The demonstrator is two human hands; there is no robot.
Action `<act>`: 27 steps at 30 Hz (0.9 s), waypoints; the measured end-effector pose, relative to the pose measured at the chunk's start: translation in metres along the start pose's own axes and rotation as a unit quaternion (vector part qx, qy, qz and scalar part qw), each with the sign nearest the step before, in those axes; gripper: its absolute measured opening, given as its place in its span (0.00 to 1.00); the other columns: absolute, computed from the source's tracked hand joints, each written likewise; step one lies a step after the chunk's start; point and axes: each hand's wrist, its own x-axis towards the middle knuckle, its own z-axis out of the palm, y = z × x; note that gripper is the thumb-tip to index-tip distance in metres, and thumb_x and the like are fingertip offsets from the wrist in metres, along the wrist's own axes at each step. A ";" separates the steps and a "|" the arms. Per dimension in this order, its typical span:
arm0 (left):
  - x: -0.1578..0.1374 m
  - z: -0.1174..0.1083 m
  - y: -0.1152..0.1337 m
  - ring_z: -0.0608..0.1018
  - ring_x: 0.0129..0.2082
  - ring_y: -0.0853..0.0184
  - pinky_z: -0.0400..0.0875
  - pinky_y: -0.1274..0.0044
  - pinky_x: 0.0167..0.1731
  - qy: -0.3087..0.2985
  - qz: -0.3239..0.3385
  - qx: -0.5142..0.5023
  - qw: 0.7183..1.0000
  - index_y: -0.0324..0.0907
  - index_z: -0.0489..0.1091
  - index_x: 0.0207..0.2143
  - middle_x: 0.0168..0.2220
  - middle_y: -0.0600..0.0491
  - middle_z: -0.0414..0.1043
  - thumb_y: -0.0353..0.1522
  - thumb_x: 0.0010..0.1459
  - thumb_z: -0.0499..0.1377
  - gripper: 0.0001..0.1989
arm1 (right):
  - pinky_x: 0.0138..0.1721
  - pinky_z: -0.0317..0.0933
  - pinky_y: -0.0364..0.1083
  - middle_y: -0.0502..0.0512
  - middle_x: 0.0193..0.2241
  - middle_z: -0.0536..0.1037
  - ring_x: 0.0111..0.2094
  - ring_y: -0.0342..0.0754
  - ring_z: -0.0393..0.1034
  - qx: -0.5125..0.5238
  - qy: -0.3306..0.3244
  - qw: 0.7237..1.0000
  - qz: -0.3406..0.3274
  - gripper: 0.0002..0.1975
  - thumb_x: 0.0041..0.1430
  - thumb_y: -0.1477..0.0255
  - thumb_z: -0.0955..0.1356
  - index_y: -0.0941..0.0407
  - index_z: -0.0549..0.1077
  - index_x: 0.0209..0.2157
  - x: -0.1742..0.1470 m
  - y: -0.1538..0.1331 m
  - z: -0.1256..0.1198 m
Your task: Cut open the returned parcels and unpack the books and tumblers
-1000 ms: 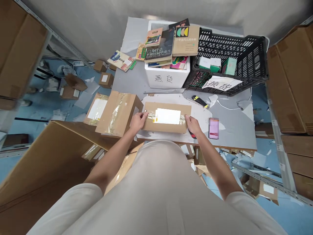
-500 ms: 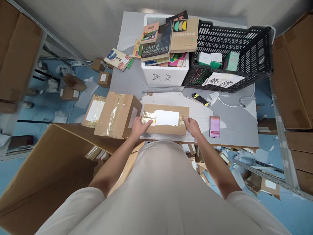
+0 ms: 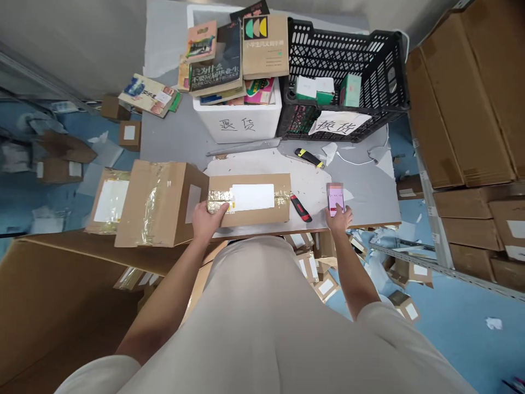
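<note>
A flat cardboard box (image 3: 283, 214) with a white label and shiny clear tape across its top lies along the front of the table. My left hand (image 3: 207, 219) is closed around its left front corner, thumb on top. Further right, my right hand (image 3: 338, 218) is at the lower end of a phone (image 3: 335, 192) with a lit pink screen. Its thumb lies over the screen and the fingers wrap the side. Between box and phone lies a red and black utility knife (image 3: 301, 208); a yellow and black utility knife (image 3: 309, 157) rests farther back.
A larger taped carton (image 3: 153, 205) stands left of the flat box. Behind are a white foam box (image 3: 233, 128) heaped with books and a black plastic crate (image 3: 348, 49) holding small green-and-white boxes. A big open carton (image 3: 74, 306) stands at lower left.
My right hand has left the flat box's right end and moved right onto the phone. The red utility knife now shows. My view has shifted right; my left hand stays on the box.
</note>
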 end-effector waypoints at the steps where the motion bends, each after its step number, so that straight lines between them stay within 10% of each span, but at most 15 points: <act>1: 0.000 0.001 0.000 0.74 0.44 0.50 0.68 0.64 0.45 0.001 0.001 0.004 1.000 0.38 0.72 0.37 0.37 0.42 0.73 0.54 0.49 0.56 0.28 | 0.57 0.43 0.67 0.70 0.61 0.52 0.61 0.68 0.45 -0.011 -0.009 1.000 -0.002 0.30 0.56 0.58 0.64 0.57 0.66 0.57 0.002 0.005 0.003; 19: -0.002 0.005 -0.006 0.74 0.45 0.52 0.68 0.65 0.46 0.003 -0.018 -0.023 1.000 0.38 0.71 0.42 0.41 0.42 0.72 0.53 0.49 0.58 0.29 | 0.58 0.48 0.64 0.69 0.62 0.54 0.61 0.65 0.49 0.061 0.019 0.994 -0.094 0.33 0.57 0.56 0.61 0.58 0.60 0.60 -0.004 -0.021 0.008; 27: -0.023 0.006 -0.008 0.61 0.61 0.48 0.56 0.61 0.59 0.086 0.101 0.015 0.991 0.33 0.54 0.62 0.59 0.33 0.58 0.51 0.52 0.59 0.44 | 0.53 0.62 0.55 0.64 0.53 0.69 0.52 0.56 0.65 0.023 -0.203 0.956 -0.212 0.23 0.61 0.61 0.66 0.57 0.67 0.54 -0.021 -0.083 0.005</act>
